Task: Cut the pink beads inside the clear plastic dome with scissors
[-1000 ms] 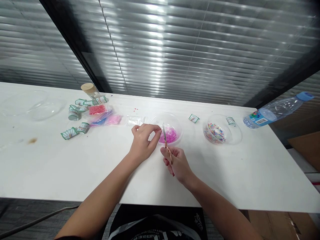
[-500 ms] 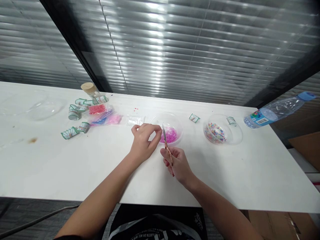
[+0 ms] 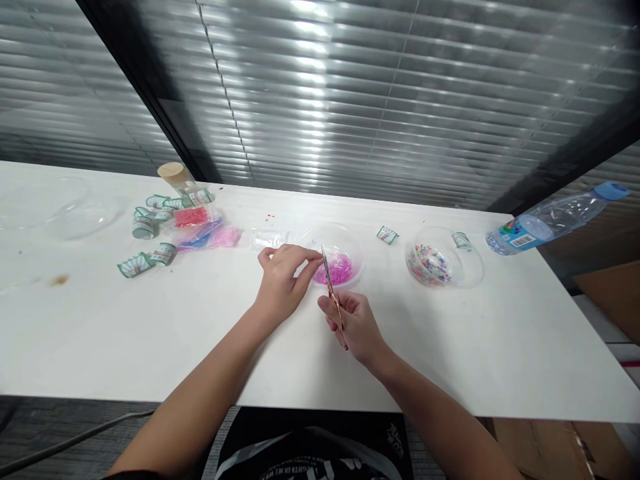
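My right hand [image 3: 354, 325] grips a pair of scissors [image 3: 331, 287] with coppery handles, its blades pointing up and away from me. Just left of the blade tips is my left hand [image 3: 285, 280], thumb and forefinger pinched together. Whatever lies in that pinch is too small to name. Behind the scissors stands a clear round bowl [image 3: 361, 250] with thin bright pink pieces [image 3: 340, 268] inside. Both hands are held over the table, at the near side of this bowl.
Another clear container [image 3: 467, 275] with multicoloured beads stands right, near a tilted-looking water bottle [image 3: 530, 230]. Small green-and-white wrapped rolls [image 3: 136, 265], plastic packets [image 3: 193, 217] and a wooden-lidded jar [image 3: 175, 175] sit left. A small wrapped piece [image 3: 387, 235] lies between the bowls.
The left hand's fingertips have come slightly closer to the scissor blades, and its pinch looks flatter. The scissors stay in the right hand. The whole view has shifted a little.
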The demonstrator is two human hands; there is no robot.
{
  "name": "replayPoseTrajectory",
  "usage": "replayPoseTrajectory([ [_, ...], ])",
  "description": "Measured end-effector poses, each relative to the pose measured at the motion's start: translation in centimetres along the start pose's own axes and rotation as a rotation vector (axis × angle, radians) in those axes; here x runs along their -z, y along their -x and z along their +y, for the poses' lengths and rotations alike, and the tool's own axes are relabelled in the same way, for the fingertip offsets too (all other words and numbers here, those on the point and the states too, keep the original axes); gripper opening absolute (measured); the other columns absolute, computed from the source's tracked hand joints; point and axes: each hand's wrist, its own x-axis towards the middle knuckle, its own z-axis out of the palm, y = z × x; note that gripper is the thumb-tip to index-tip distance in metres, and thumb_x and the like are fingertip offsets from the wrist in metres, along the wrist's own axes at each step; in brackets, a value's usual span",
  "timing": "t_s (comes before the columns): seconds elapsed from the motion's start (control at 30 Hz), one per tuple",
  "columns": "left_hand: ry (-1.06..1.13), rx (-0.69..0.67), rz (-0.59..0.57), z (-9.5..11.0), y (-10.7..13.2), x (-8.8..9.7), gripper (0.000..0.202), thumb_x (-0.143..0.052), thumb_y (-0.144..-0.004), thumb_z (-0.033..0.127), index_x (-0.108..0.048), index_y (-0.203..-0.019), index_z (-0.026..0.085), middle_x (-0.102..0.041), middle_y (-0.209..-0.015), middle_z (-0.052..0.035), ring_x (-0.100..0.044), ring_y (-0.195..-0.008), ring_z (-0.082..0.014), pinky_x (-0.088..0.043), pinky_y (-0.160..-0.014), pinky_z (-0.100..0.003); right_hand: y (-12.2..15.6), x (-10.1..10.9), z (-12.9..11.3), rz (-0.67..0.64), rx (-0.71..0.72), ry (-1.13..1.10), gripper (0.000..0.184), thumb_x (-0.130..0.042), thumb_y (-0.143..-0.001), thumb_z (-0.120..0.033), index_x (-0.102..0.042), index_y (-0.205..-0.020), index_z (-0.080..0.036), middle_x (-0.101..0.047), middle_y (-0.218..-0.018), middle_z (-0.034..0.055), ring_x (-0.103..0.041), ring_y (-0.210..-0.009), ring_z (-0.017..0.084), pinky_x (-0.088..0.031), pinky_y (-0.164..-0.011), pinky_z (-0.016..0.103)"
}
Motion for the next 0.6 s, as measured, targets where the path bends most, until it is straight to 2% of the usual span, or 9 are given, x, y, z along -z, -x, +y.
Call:
replayPoseTrajectory([
  [0.6,0.077,0.032,0.012,-0.14,-0.05,0.0,0.012,-0.056,-0.092,0.025,-0.067,-0.087,0.026,-0.074,-0.086,0.0034,-0.064,-0.08,-0.0159,-0.03,-0.085,-0.039,0.03,0.02,-0.19,-0.002,0.017,-0.008,0.057,-0.071,-0.071,-0.064,-0.039,-0.056,-0.019,-0.035,-0.051,-0.0061,-0.025,-0.04,0.003,-0.015,-0.035,0.022],
])
